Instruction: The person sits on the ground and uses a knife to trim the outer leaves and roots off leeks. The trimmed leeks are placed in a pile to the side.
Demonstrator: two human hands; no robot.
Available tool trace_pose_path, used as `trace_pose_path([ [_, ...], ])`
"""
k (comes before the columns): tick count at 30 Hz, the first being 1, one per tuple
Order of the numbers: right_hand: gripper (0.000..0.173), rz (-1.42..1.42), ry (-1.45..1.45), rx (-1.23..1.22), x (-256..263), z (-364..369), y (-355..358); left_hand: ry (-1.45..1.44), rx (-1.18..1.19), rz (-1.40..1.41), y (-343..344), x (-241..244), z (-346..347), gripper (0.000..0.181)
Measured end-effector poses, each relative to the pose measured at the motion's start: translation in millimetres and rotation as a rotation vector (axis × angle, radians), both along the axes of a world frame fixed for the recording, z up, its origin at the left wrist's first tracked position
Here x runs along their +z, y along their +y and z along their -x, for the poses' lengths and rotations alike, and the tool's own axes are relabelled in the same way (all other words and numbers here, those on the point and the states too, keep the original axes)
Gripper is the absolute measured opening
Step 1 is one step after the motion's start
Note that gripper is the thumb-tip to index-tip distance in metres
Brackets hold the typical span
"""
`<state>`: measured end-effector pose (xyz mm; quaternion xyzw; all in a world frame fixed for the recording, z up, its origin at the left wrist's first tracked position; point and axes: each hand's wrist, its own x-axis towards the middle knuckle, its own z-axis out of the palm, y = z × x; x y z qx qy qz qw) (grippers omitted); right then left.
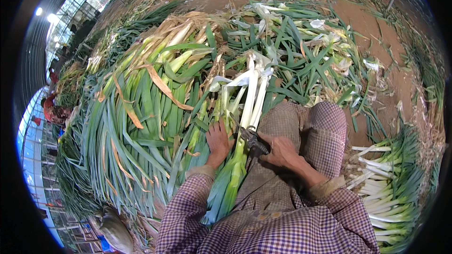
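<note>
My right hand [282,151] is closed around the dark handles of a pair of metal scissors [252,137]. The blades point up and left, across a few welsh onion stalks [251,95] with bare white shanks. These stalks lie beside my thigh, their green leaves [231,180] running down toward my lap. My left hand [218,141] rests back up, fingers extended, on leaves just left of the stalks, with nothing visible in its grasp. Further left spreads a large heap of untrimmed welsh onions [141,113], with roots at the far end and some dried brown leaves.
Stripped leaves and pale skins [300,49] are piled beyond my knees. White-stemmed onions [381,197] lie in a row on the right. Bare brown soil [395,74] shows between the scraps. A person in red [54,111] is at the far left, near a sack [116,229] lower down.
</note>
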<state>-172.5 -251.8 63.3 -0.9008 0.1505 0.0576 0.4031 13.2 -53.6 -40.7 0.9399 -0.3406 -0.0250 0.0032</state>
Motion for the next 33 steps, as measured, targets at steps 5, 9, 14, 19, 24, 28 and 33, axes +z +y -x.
trace_pose_path([
  [5, 0.084, 0.034, -0.024, 0.011, -8, 2, -1, -0.047, -0.023, -0.073, -9, -5, 13, 0.104],
  [9, 0.080, 0.004, -0.049, 0.019, -11, 6, -4, 0.017, 0.008, 0.049, -8, -29, 0, 0.095],
  [14, 0.075, -0.007, -0.040, 0.050, -8, 2, -3, -0.019, -0.167, 0.120, 30, -23, -59, 0.074],
  [19, 0.073, -0.037, -0.102, 0.018, -28, 6, -4, -0.021, -0.237, -0.193, -17, 94, -139, 0.051],
  [24, 0.075, -0.043, -0.099, 0.003, -29, 10, -7, -0.306, -0.689, -0.030, -165, 224, -179, 0.047],
  [28, 0.077, 0.000, -0.106, 0.010, -26, 8, -3, -1.049, -0.708, 0.309, -281, 308, -162, 0.059],
  [33, 0.081, -0.010, -0.031, -0.028, -25, 7, -8, -0.801, -0.767, 0.316, -272, 272, -119, 0.060],
])
